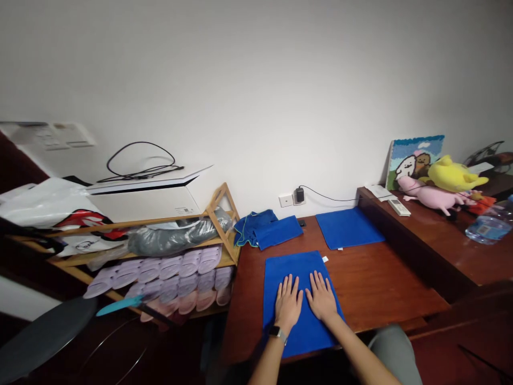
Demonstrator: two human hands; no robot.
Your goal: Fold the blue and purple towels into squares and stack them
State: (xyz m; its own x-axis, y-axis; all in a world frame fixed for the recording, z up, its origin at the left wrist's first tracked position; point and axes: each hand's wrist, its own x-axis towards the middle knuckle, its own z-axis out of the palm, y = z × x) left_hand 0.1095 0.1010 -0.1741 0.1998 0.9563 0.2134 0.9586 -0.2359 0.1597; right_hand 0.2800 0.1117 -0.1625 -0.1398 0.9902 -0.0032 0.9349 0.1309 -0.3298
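Observation:
A blue cloth [296, 267] is spread flat on the brown wooden table [372, 283], with a white tag at its upper right. My left hand [289, 303] lies palm down on its middle, fingers stretched, a watch on the wrist. Beside it, my right hand [321, 297] also rests flat on the cloth, fingers extended. Neither hand grips anything. A second blue cloth [350, 227] lies flat at the back right of the table. At the back left, a folded blue cloth [279, 231] overlaps a crumpled blue cloth with green edging [250, 222].
Left of the table stands a wooden rack [230, 246] with several slippers [188, 286] and a white box [148, 200]. A charger [300, 194] is plugged into the wall. The raised right surface holds plush toys [435, 198], a remote [399, 207] and a plastic bottle [487, 229].

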